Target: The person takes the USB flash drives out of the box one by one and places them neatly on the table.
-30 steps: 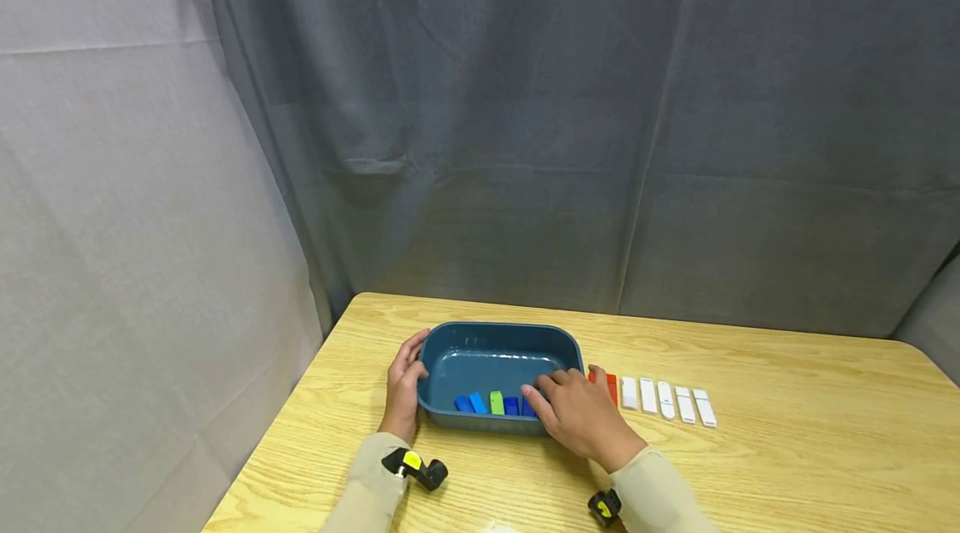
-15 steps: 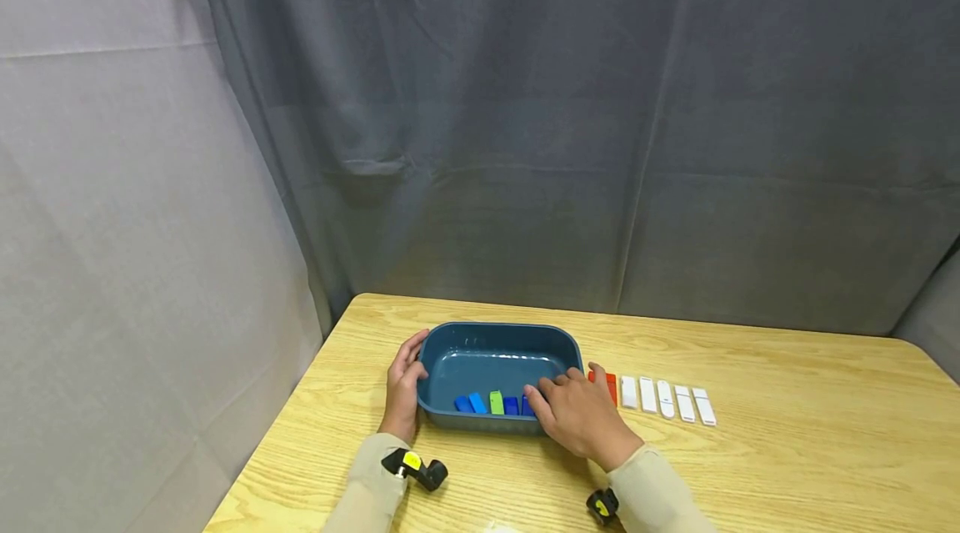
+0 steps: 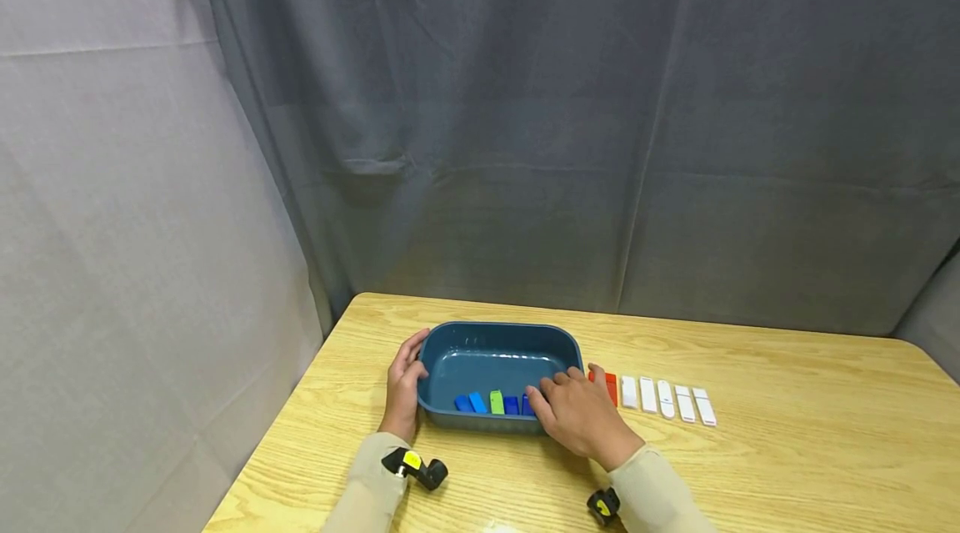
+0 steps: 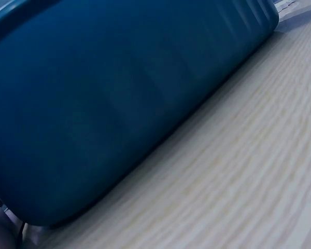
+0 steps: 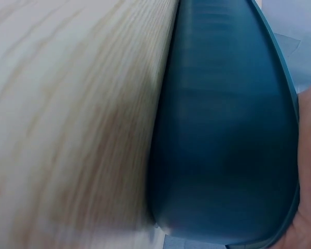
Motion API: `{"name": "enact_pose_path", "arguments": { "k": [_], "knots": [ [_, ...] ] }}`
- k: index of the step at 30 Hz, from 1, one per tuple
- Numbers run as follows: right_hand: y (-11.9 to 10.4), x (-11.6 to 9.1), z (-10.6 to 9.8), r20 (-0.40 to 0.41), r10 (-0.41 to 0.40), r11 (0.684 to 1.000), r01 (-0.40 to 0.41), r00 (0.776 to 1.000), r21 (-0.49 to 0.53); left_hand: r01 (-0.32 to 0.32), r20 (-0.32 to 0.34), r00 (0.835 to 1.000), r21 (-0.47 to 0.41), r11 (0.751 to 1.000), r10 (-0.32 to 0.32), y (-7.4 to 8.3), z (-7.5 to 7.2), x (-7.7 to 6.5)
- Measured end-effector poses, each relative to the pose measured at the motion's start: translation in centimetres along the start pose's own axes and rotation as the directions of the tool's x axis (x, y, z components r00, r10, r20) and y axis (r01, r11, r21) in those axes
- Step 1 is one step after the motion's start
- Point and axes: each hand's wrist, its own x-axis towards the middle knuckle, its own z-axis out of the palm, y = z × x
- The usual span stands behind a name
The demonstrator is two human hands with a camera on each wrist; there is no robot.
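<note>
A dark teal plastic bin stands on the table, with a row of USB sticks along its front inner wall. Among them are a light blue stick, a green stick and a dark blue stick. My left hand holds the bin's left end, fingers along the outer wall and thumb at the rim. Over the front right corner reaches my right hand, thumb beside another dark blue stick. Its other fingertips dip inside and are partly hidden; I cannot tell whether they hold anything.
Right of the bin, a red stick lies partly behind my right hand. Several white USB sticks continue that row on the wooden table. A grey curtain hangs behind the table, and a pale cloth at the left.
My right thumb has shifted very slightly to the right, while the hand stays over the bin's corner. The left hand, the bin and the sticks stay where they were.
</note>
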Motion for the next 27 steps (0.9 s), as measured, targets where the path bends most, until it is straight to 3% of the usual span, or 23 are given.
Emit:
{"name": "enact_pose_path", "arguments": {
  "k": [7,18,27],
  "knots": [
    [0.0,-0.2,-0.2,-0.013,-0.021,0.999,0.022,1.000,0.036,-0.003,-0.014,1.000,0.001,1.000,0.003,0.1,0.2,-0.1],
    [0.2,-0.2,-0.3,0.042,-0.084,0.991,0.079,0.996,0.107,-0.017,-0.014,1.000,0.002,1.000,0.017,-0.2,0.1,-0.1],
    [1.1,-0.1,-1.0,0.040,-0.187,0.964,0.176,0.982,0.200,-0.028,-0.019,0.999,0.007,1.000,0.028,-0.2,0.1,-0.1]
  ]
}}
